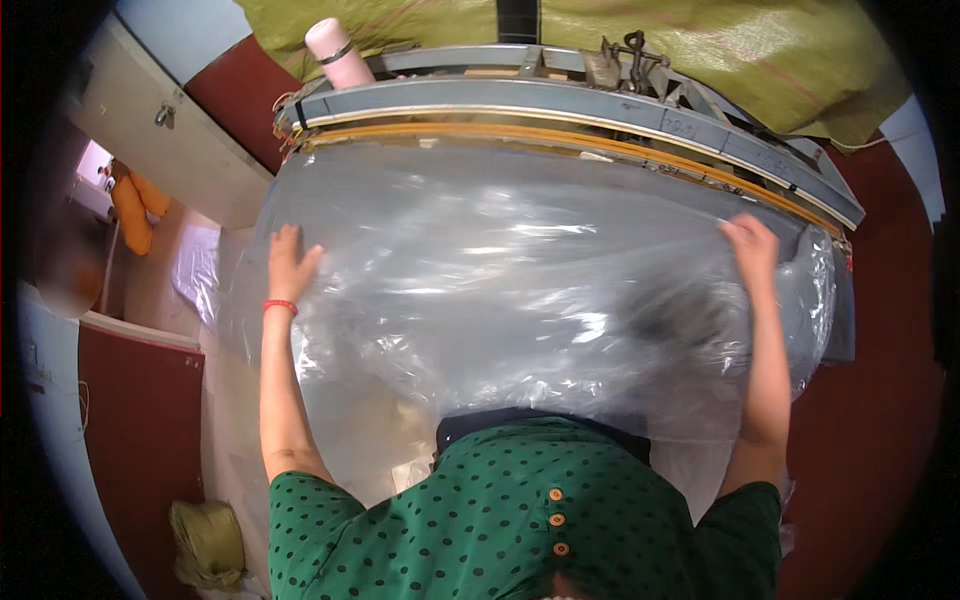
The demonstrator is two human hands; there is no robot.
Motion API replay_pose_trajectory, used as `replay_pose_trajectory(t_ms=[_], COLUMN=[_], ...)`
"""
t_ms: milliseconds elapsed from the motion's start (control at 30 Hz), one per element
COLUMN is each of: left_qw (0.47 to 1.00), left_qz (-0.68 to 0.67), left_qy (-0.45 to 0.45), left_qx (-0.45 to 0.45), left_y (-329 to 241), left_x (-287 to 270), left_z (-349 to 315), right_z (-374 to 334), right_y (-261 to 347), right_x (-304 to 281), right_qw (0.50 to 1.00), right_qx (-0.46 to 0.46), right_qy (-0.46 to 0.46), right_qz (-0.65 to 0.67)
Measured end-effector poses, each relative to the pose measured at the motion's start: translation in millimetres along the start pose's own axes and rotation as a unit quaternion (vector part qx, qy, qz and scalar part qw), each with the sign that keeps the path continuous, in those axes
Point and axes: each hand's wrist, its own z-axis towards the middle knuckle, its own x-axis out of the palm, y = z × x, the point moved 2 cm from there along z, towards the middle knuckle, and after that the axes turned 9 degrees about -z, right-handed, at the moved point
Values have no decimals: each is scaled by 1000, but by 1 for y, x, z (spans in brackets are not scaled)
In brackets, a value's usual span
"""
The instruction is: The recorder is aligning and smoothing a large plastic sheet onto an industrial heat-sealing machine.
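Observation:
A wide sheet of clear plastic film [480, 260] is spread over the worktable in front of me and hangs over its near edge. My left hand [291, 262], with a red band at the wrist, rests on the film's left part, fingers stretched out and thumb apart. At the right, my right hand [752, 248] is closed in a pinch on the film, from which creases run leftward. The film bunches up in shiny folds beside my right forearm. Beyond the film lies a long metal bar [560, 118] with an orange strip along its near side.
A pink bottle [340, 55] stands behind the bar at the left. A metal clamp [634, 62] sits on the frame at the back. Yellow-green woven sacking [740, 50] covers the far side. At the left are a door [170, 110] and a bundled sack [207, 545] on the floor.

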Motion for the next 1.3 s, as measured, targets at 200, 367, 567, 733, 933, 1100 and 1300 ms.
replay_pose_trajectory(t_ms=[200,367,567,733,933,1100,1300], left_qw=[984,943,944,896,617,954,946], left_qz=[-145,-315,-243,-334,-751,-65,-91], left_qy=[84,70,126,116,206,-205,130], left_qx=[60,81,184,268,-113,209,283], left_y=[-103,-144,-201,-227,-215,-216,-224], left_x=[12,0,30,17,-18,-78,1], left_z=[-61,-37,-10,20,60,92,32], right_z=[-54,-67,-65,-65,-66,-65,-79], right_y=[-144,-174,-173,-175,-175,-179,-192], right_x=[-124,-147,-146,-146,-147,-145,-160], right_qw=[959,944,944,938,935,949,949], right_qx=[111,152,153,149,154,127,124], right_qy=[-121,-130,-128,-138,-130,-141,-156], right_qz=[-232,-263,-263,-280,-291,-250,-245])
